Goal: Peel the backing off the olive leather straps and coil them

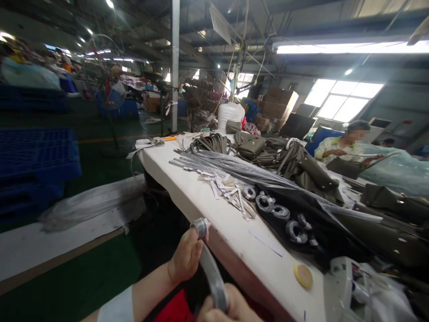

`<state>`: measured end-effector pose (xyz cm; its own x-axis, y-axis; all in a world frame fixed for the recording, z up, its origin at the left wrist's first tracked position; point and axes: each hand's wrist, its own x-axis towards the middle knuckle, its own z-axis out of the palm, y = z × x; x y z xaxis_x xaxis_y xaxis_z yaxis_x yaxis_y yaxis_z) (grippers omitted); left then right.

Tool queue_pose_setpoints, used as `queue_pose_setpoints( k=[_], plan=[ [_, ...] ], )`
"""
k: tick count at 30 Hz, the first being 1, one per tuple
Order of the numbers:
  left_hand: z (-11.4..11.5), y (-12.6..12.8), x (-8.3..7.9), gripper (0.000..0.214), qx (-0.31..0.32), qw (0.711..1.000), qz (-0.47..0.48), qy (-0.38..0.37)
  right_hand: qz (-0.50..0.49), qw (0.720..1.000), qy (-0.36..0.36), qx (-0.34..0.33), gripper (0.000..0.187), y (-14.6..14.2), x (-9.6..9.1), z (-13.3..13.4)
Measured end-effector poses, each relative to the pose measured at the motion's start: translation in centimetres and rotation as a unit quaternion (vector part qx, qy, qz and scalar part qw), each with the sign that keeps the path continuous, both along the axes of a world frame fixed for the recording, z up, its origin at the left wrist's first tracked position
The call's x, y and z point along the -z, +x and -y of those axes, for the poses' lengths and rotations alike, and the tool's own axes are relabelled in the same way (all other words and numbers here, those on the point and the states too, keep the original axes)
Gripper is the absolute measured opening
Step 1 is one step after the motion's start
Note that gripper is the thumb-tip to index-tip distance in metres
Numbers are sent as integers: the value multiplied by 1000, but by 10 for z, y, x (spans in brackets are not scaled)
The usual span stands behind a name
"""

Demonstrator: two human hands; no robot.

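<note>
A grey strap, apparently wrapped in clear plastic, is partly wound into a small coil. My left hand is closed around this coil, near the table's front edge. From there the loose length of the grey strap curves down to my right hand, which grips it at the bottom of the view. Several finished-looking coils lie on black material on the table. Behind them stretches a bundle of long straight grey straps. Paper strips are scattered beside the coils.
The white table runs diagonally in front of me. On it are a yellow tape roll, a white machine and dark olive bags. A co-worker sits across the table. Blue pallets stand to the left.
</note>
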<state>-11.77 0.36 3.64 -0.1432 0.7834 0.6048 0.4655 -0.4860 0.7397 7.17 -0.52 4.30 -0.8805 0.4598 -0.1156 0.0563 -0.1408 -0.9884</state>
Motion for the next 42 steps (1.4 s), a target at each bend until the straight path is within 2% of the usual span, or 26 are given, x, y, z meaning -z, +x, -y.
queue_pose_setpoints(
  k=[2, 4, 6, 7, 8, 9, 11, 12, 13, 15, 17, 18, 19, 21, 23, 25, 26, 27, 28, 29, 31, 35, 38, 39, 40, 42],
  plan=[
    [5, 2, 9, 49, 36, 996, -72, -28, 1, 991, 59, 123, 61, 19, -17, -25],
    [10, 9, 10, 54, 90, 986, -77, -120, 64, 951, 161, 257, 53, 31, -32, -52],
    [13, 18, 4, 60, 136, 959, 4, -250, 120, 887, 274, 351, 29, 35, -39, -68],
    [13, 22, -1, 64, 152, 937, 68, -308, 128, 868, 315, 362, 28, 33, -39, -70],
    [14, 26, -6, 67, 171, 911, 136, -351, 122, 867, 337, 345, 39, 29, -37, -68],
    [14, 29, -12, 70, 189, 884, 201, -377, 110, 883, 338, 307, 45, 22, -32, -62],
    [14, 32, -26, 71, 221, 850, 295, -377, 93, 931, 284, 209, 31, 4, -21, -42],
    [13, 32, -33, 69, 225, 851, 320, -351, 90, 952, 241, 165, 23, -5, -15, -31],
    [12, 30, -39, 64, 212, 866, 331, -310, 87, 968, 197, 126, 27, -14, -11, -19],
    [8, 22, -47, 50, 142, 925, 289, -204, 67, 991, 112, 34, 42, -26, -9, 1],
    [2, 11, -46, 44, 72, 977, 164, -112, 28, 997, 51, -49, 48, -24, -16, 11],
    [-1, 6, -42, 46, 59, 991, 87, -86, 8, 998, 29, -61, 50, -18, -22, 10],
    [-3, 1, -38, 51, 65, 995, 14, -75, -8, 999, 16, -45, 53, -10, -28, 6],
    [-4, -2, -28, 60, 109, 985, -90, -95, -9, 998, 20, 59, 57, 9, -37, -14],
    [-2, 0, -21, 64, 141, 970, -115, -159, 44, 977, 95, 185, 53, 25, -40, -39],
    [2, 7, -19, 65, 146, 955, -61, -250, 119, 914, 239, 307, 33, 33, -38, -58],
    [4, 11, -19, 65, 148, 944, -14, -296, 140, 878, 306, 340, 28, 34, -36, -63],
    [5, 14, -21, 65, 154, 929, 38, -336, 145, 856, 356, 346, 36, 32, -33, -64],
    [6, 17, -22, 67, 168, 910, 86, -368, 137, 851, 387, 325, 48, 29, -30, -62],
    [7, 20, -23, 68, 188, 893, 128, -388, 125, 862, 399, 286, 56, 25, -27, -57],
    [7, 24, -27, 70, 221, 868, 198, -399, 101, 896, 378, 210, 59, 15, -20, -47],
    [4, 24, -41, 66, 231, 826, 364, -364, 57, 959, 227, 160, 27, -3, -3, -37],
    [-2, 21, -53, 57, 235, 790, 479, -301, 51, 988, 104, 98, 27, -15, 6, -27],
    [-4, 20, -55, 53, 219, 799, 493, -267, 55, 992, 79, 76, 30, -19, 6, -21],
    [-7, 19, -55, 49, 191, 822, 485, -229, 57, 995, 64, 55, 33, -21, 4, -14],
    [-10, 16, -52, 44, 117, 903, 382, -160, 54, 997, 52, 23, 36, -19, -5, -1]
  ],
)
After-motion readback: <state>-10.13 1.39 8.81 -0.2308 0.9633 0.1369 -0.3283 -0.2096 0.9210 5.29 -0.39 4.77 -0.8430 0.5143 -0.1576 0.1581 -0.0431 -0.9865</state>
